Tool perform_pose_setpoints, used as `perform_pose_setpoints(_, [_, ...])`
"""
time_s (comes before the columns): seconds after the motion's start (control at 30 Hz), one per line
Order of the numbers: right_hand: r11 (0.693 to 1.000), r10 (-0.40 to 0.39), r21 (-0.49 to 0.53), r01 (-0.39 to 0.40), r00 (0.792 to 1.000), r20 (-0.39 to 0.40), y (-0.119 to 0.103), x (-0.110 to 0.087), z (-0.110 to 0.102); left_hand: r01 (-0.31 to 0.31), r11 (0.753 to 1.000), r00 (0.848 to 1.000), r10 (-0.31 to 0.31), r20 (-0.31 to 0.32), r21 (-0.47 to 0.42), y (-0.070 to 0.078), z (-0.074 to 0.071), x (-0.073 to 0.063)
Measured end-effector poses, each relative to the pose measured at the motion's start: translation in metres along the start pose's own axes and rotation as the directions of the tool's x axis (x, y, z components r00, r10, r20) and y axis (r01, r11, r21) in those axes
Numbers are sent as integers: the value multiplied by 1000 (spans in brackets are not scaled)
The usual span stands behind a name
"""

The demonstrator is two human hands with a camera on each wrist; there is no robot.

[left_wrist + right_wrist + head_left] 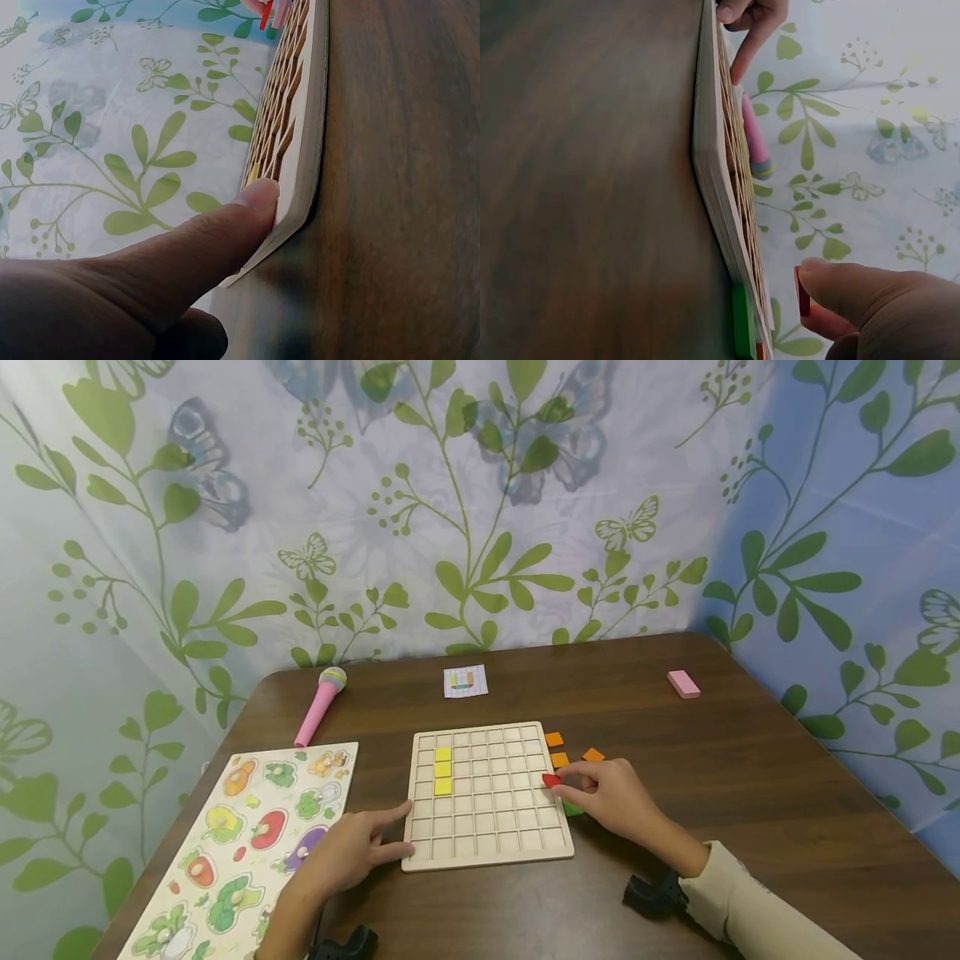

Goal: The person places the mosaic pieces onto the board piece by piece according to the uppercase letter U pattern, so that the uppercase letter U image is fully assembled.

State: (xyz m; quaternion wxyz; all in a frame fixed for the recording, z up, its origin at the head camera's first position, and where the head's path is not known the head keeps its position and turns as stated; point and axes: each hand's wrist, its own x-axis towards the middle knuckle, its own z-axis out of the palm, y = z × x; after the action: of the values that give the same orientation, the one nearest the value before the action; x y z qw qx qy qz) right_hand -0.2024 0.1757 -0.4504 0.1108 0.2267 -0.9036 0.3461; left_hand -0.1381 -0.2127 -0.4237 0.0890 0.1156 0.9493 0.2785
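A pale wooden grid board point(483, 822) lies on the table, with yellow square tiles point(443, 769) in a column near its left side. My right hand point(622, 802) pinches a red tile point(803, 292) between thumb and fingers, held up over the board's right edge. At the board's left edge, my left hand point(347, 853) touches the rim with extended thumb and index finger. The thumb presses near a front corner in the left wrist view. Orange tiles point(554, 739) lie just past the right edge, and a green tile point(572, 808) sits partly hidden beneath the right hand.
A vegetable puzzle board point(247, 843) takes up the table's left side. Behind it lies a pink toy microphone point(318, 710). A small printed pattern card point(465, 681) is at the back, and a pink block point(683, 684) at the back right. Patterned cloth hangs behind the table.
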Motion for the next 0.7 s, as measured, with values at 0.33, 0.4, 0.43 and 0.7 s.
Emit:
perform_pose_setpoints(0.33, [998,-21,55,19,999,35,-13,11,11,7,1000,1000,-7,0,2,-1,1,2])
perform_pose_setpoints(0.4, [998,-14,59,12,999,42,-16,12,14,16,1000,1000,-16,1,3,-1,1,2])
perform_pose_setpoints(0.43, [999,-12,53,10,999,42,-17,12,15,19,1000,1000,-19,1,2,-1,1,2])
perform_pose_setpoints(0.7, [1000,-28,10,28,998,64,-23,15,24,4,1000,1000,-4,-3,-4,-2,2,2])
